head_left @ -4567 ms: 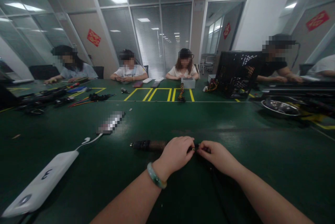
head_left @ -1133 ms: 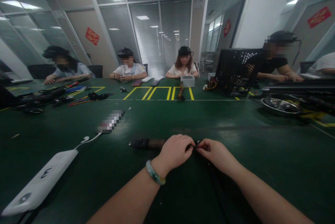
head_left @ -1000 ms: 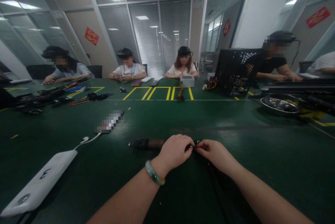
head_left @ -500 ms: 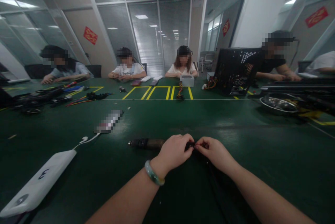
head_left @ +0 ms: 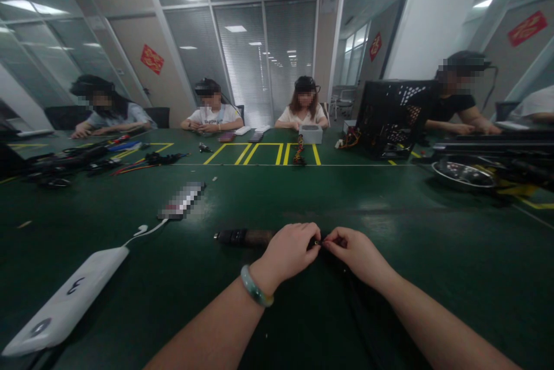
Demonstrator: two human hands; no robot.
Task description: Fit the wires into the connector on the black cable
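Observation:
My left hand, a green bangle on its wrist, is closed around the right end of a dark cylindrical tool that lies on the green table. My right hand meets it fingertip to fingertip, pinching a small dark part at the tool's end. What that part is I cannot make out. A thin black cable runs from under my right hand toward me.
A white power bank with a white cable lies at the left front, a phone beyond it. Several people sit around the far side. A black crate, a metal dish and wire bundles are further off.
Both hands stay joined at the tool's end; only the view shifts slightly.

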